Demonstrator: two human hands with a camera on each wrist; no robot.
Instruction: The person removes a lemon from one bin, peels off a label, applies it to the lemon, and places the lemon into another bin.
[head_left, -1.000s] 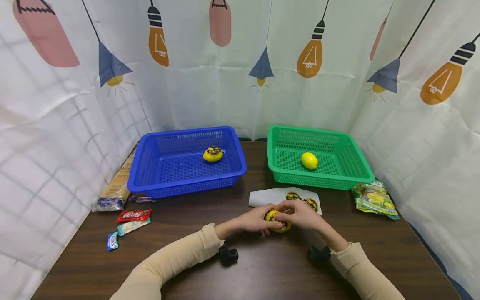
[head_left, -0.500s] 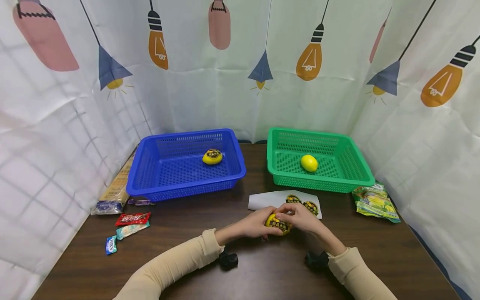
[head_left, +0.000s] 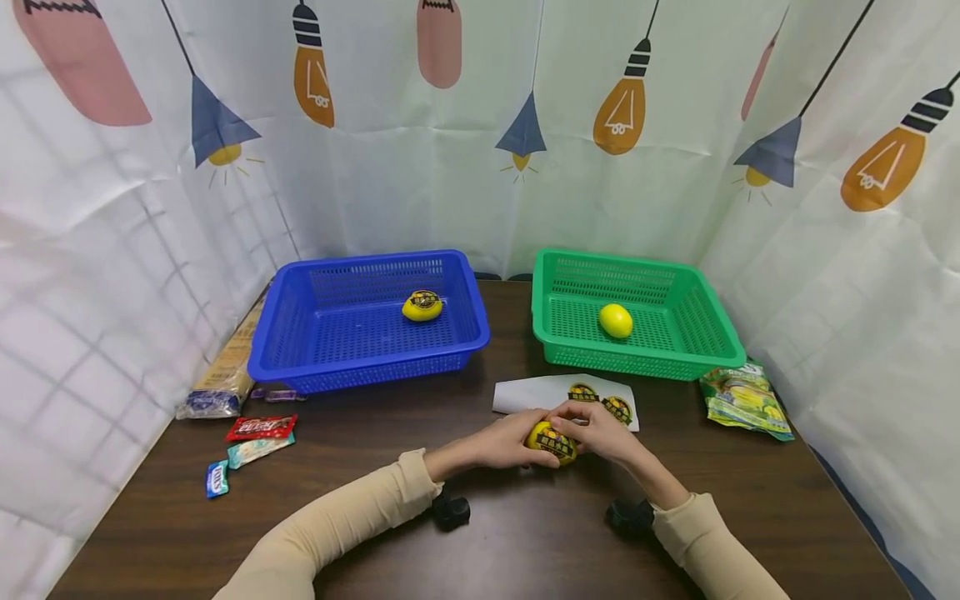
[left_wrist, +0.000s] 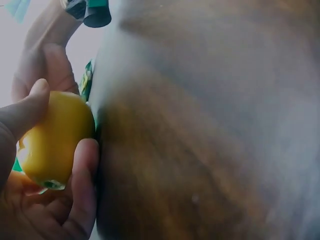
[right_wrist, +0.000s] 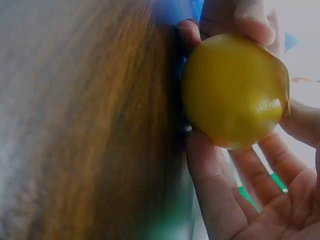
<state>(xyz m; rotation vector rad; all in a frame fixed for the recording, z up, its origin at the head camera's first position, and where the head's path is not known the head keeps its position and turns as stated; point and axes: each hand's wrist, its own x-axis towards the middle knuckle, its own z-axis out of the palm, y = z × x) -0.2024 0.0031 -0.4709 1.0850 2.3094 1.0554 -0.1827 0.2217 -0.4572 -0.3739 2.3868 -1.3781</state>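
Both hands meet over a yellow lemon point(head_left: 538, 436) in the middle of the head view. A black oval label with printed characters sits on its upper side. My left hand point(head_left: 504, 442) grips the lemon from the left, thumb on the near side, as the left wrist view shows with the lemon point(left_wrist: 60, 135) between thumb and fingers. From the right, my right hand point(head_left: 606, 434) holds the fruit, its thumb at the label's edge. In the right wrist view the lemon point(right_wrist: 232, 90) has the lifted-looking label edge beside that thumb.
Behind the hands lies a white sheet point(head_left: 528, 392) with two matching labels. A blue basket point(head_left: 345, 337) holds a labelled lemon point(head_left: 422, 308); a green basket point(head_left: 570, 315) holds a plain lemon point(head_left: 616, 321). Candy packets point(head_left: 261, 427) lie left, a green bag point(head_left: 746, 400) right.
The right thumb has shifted off the label's middle, so more of the print shows. Both hands stay around the lemon in nearly the same place. The head view has shifted slightly.
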